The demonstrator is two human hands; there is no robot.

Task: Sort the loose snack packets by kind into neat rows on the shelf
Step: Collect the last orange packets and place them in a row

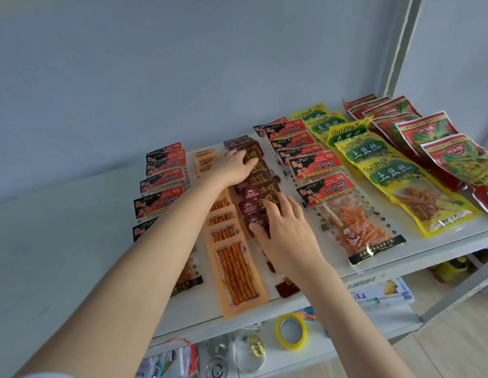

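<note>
Snack packets lie in overlapping rows on a white shelf (73,241). From left: red-and-black packets (162,178), orange stick packets (234,271), dark brown packets (257,190), a second red-and-black row (316,165), yellow-green packets (384,170), red-green packets (428,135). My left hand (233,166) lies flat with fingers spread on the far end of the dark brown row. My right hand (285,227) presses on the near end of that same row, fingers apart. Neither hand grips a packet.
A grey wall stands behind the shelf and a white upright post (401,50) at the right. Below the shelf edge sit a yellow tape roll (290,331), a round clear lid or dish (249,350), metal tins and papers on a lower shelf.
</note>
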